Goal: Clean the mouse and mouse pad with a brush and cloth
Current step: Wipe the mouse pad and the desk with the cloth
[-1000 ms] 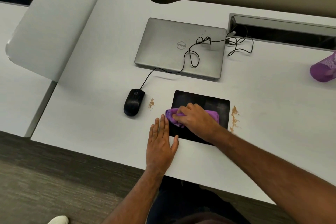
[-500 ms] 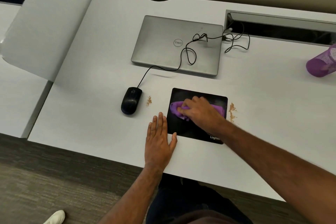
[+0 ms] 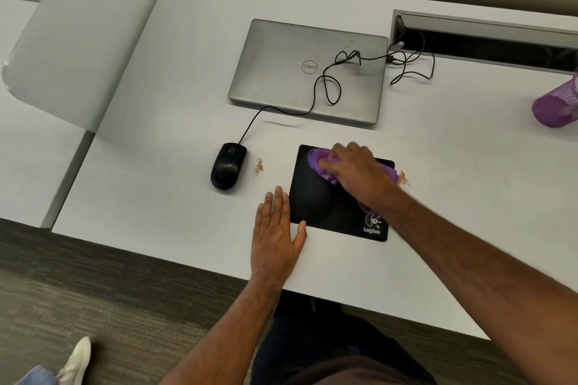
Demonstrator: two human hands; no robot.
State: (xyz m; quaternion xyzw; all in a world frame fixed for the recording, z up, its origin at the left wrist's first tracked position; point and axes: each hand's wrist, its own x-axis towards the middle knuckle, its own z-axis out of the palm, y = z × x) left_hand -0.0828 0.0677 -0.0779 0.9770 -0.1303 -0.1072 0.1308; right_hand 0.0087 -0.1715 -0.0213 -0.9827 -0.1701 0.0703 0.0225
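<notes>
Head view: at frame centre we see the right hand (image 3: 353, 173) bunching a purple cloth (image 3: 316, 161) on the black mouse pad (image 3: 312, 206), hiding most of the cloth. The left hand (image 3: 275, 234), fingers flat, rests on the surface (image 3: 156, 166) beside the pad. The mouse (image 3: 227, 165) lies left; a purple object (image 3: 556, 106) is cut off at right.

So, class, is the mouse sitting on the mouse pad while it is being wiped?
No: the black wired mouse sits on the bare desk, apart from the left edge of the Logitech mouse pad.
</notes>
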